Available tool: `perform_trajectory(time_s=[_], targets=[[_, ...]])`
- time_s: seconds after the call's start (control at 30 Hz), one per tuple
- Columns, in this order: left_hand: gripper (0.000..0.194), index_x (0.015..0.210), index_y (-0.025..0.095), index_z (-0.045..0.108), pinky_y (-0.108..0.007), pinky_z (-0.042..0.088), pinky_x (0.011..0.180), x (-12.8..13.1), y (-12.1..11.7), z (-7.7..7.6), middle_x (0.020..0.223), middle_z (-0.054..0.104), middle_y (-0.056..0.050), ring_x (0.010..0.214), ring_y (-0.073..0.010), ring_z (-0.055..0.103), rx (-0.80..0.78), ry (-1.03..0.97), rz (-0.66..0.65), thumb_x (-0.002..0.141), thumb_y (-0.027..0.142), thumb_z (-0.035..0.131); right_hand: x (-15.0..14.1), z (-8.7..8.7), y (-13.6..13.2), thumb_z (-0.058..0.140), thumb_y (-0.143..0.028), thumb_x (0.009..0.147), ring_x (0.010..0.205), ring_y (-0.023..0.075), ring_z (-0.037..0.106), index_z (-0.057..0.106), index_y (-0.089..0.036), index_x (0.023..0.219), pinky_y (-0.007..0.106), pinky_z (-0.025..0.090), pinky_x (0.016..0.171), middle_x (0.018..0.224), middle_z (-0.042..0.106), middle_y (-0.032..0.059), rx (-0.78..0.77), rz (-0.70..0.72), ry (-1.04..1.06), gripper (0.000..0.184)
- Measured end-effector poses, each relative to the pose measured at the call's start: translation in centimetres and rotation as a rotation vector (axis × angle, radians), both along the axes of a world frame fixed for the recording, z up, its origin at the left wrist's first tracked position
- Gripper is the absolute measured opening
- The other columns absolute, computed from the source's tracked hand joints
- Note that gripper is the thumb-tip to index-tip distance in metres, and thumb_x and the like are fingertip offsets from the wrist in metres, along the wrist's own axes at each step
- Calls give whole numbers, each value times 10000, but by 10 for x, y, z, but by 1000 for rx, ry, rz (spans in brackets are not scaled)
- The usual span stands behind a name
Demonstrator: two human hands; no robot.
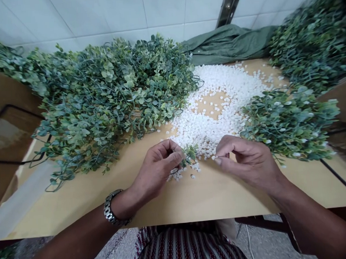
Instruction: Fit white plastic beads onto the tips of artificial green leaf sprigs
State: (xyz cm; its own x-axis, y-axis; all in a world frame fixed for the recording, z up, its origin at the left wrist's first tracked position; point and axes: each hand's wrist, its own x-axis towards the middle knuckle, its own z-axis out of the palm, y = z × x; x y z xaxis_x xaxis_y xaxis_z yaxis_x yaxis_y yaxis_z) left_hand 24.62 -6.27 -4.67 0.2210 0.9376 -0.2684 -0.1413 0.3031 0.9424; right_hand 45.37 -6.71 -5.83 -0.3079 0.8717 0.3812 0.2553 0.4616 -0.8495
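My left hand (164,160), with a metal watch (111,208) on its wrist, is closed around a small sprig of green leaves (190,153). The leaves stick out past the thumb and fingertips; the stem is mostly hidden in the hand. To the right, my right hand (246,160) pinches one small white bead-like piece (214,157) between thumb and forefinger, a short gap away from the leaves. Behind both hands spreads a heap of loose white pieces (210,129), a few of them lying under the sprig.
A large pile of leafy artificial stems (108,94) covers the table's left side. Sprigs dotted with white pieces (293,124) lie at the right, with more greenery (315,43) behind. Green cloth (229,43) lies along the tiled wall. The wooden table (210,196) ends close to my body.
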Motion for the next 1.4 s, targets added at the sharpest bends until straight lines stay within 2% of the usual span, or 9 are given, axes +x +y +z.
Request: perform_trajectory(time_s=[0.2,0.33,0.47,0.57,0.7,0.87,1.0,1.23,1.4], targets=[[88,784,169,598,-213,378,507,11,-11,7,615,572,37,527,-83,486,-12,-86,-36,701,158,623,-13,4,1,633,-119,779,607,109,501,597,-202,687,255,389,573,630,545,-28,-73,-37,121,129],[73,750,139,673,-205,378,496,18,-17,8,613,582,13,534,-79,489,-21,-155,-36,721,174,616,-15,-2,0,646,-159,798,621,111,507,614,-199,710,259,393,586,645,550,-24,-97,-51,118,102],[104,724,141,671,-199,394,485,24,-22,5,610,577,26,510,-70,489,-37,-202,26,655,200,722,-14,-7,-4,657,-203,812,623,106,508,629,-196,730,251,402,586,655,555,-22,-133,-37,142,87],[137,690,144,650,-200,402,470,26,-25,3,570,576,33,477,-70,496,-55,-167,61,605,174,752,-14,-8,-6,668,-213,807,624,104,515,637,-198,733,244,409,583,659,570,-21,-151,-45,156,82],[98,666,153,630,-206,400,422,27,-26,2,532,544,48,419,-65,460,-28,-119,98,630,182,715,-15,-7,-10,683,-235,796,619,110,538,643,-200,721,243,431,578,652,596,-16,-159,-58,175,92],[83,694,188,565,-189,291,357,30,-33,3,484,454,82,371,-50,364,-34,-100,121,704,201,647,-18,-8,-15,692,-271,797,618,112,547,647,-202,720,241,449,576,636,602,-17,-192,-60,226,113],[76,756,201,591,-207,278,377,34,-38,-1,475,415,99,371,-47,315,9,-94,129,703,181,642,-22,-10,-19,688,-258,804,615,107,549,647,-204,730,234,452,577,639,611,-20,-220,-53,257,101],[43,728,201,656,-229,260,391,32,-42,-3,544,513,61,414,-60,337,194,95,156,753,178,629,-24,-13,-26,698,-243,794,616,97,541,644,-206,738,216,449,570,651,605,-27,-273,-65,311,86],[75,669,194,666,-229,277,409,31,-40,-3,557,525,45,445,-71,361,222,141,162,731,170,631,-24,-20,-28,691,-260,803,621,103,532,652,-207,754,224,438,564,674,613,-17,-292,-97,364,82]])
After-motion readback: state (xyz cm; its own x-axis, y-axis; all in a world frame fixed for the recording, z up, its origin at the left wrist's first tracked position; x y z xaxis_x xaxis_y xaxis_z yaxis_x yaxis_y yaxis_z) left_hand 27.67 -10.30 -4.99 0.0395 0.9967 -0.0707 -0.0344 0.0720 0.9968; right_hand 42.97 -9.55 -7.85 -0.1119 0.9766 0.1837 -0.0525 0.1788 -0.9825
